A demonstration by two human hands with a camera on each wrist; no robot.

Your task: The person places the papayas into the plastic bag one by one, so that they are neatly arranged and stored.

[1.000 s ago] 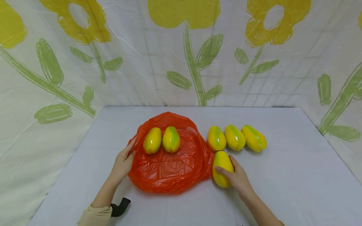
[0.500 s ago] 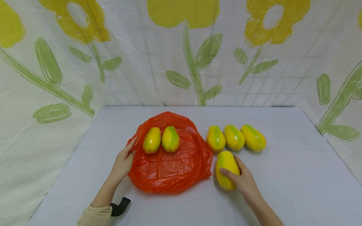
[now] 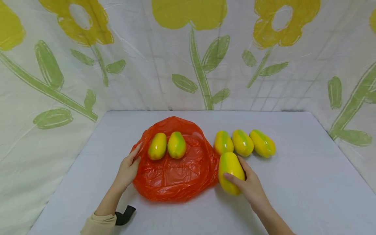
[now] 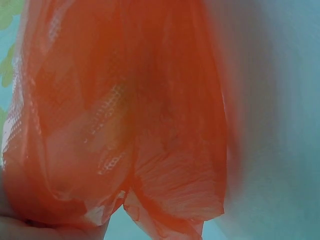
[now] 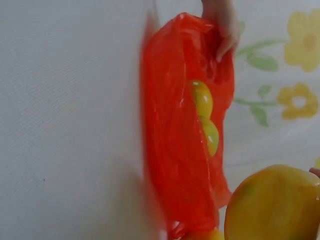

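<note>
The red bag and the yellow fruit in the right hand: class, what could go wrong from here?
The glossy yellow fruit might slip from the right hand.
It could snag the thin side of the red bag close by.
The left hand holds only the bag's left side, so the opposite side may sag.

A: Which colours do I read for the fruits (image 3: 242,143) over my head feed?
B: Glossy yellow with lengthwise green bands; the nearest fruit (image 3: 230,174) matches.
A: And the bag (image 3: 179,176)?
B: Red, shading to orange in my left wrist view.
A: The surroundings?
B: I log a whitish backdrop (image 3: 132,88) patterned with yellow flowers (image 3: 189,13) and green leaves (image 3: 215,54), a pale grey-white tabletop (image 3: 299,182) and a beige sleeve (image 3: 98,225).
</note>
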